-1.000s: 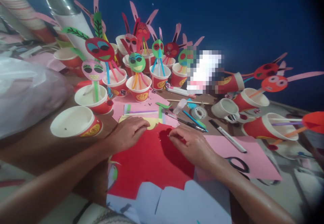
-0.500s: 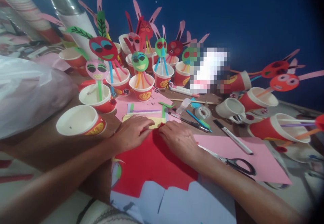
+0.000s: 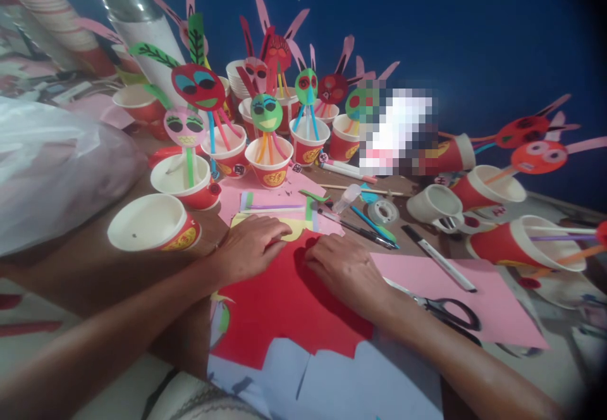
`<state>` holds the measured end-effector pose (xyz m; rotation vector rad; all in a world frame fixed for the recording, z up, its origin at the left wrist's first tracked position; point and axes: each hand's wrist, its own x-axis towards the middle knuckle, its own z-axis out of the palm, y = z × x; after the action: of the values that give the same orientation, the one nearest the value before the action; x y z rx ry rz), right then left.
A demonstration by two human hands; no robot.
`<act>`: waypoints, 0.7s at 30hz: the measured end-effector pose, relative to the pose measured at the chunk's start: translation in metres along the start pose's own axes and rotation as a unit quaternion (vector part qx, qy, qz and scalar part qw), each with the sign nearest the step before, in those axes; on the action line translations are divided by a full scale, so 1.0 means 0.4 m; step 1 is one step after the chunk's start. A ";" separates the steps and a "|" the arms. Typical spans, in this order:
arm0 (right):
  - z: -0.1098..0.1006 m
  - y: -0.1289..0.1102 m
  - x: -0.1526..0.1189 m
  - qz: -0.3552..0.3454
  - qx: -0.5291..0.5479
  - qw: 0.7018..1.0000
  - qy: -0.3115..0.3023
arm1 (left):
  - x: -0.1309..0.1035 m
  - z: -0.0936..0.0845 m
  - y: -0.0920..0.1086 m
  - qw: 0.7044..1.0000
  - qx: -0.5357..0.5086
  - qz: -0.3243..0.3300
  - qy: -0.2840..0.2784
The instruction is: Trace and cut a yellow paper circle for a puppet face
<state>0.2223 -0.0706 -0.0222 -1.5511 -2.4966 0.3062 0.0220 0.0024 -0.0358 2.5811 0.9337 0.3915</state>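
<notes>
A red sheet of paper [image 3: 289,300] with an uneven, cut lower edge lies in front of me. Resting on its upper left part is my left hand [image 3: 251,247], fingers stretched over the sheet and the thumb apart from them. My right hand [image 3: 344,271] is over the upper right part of the same sheet, its fingers curled together and pointing down; whatever they pinch, if anything, is hidden. A yellow piece of paper [image 3: 294,230] shows just beyond the fingertips. Beneath the red sheet lies pale blue paper [image 3: 351,376].
Scissors [image 3: 446,312] and a marker [image 3: 439,259] lie on pink paper [image 3: 502,300] at right. Paper cups [image 3: 269,170] with paper faces on straws stand behind. An empty-looking cup [image 3: 147,224], a plastic bag [image 3: 61,173], a tape roll [image 3: 383,212] and a mug [image 3: 434,205] are around.
My right hand has drawn back toward me and slightly right, off the red sheet's top edge. The left hand stays nearly still. The view has shifted slightly.
</notes>
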 end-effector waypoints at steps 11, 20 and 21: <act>-0.034 -0.036 -0.028 0.003 0.088 0.996 -0.030 | 0.001 -0.003 0.005 1.000 -0.021 0.005 0.004; -0.025 -0.087 -0.002 0.014 0.258 0.965 -0.047 | 0.003 -0.017 0.004 0.998 -0.052 0.004 0.019; -0.024 -0.087 -0.002 0.032 0.270 0.961 -0.053 | 0.002 -0.017 0.003 0.998 -0.053 0.004 0.023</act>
<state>0.1951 -0.0858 -0.0035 -1.4067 -2.1678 1.0081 0.0207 0.0038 -0.0290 2.4896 0.8938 0.4918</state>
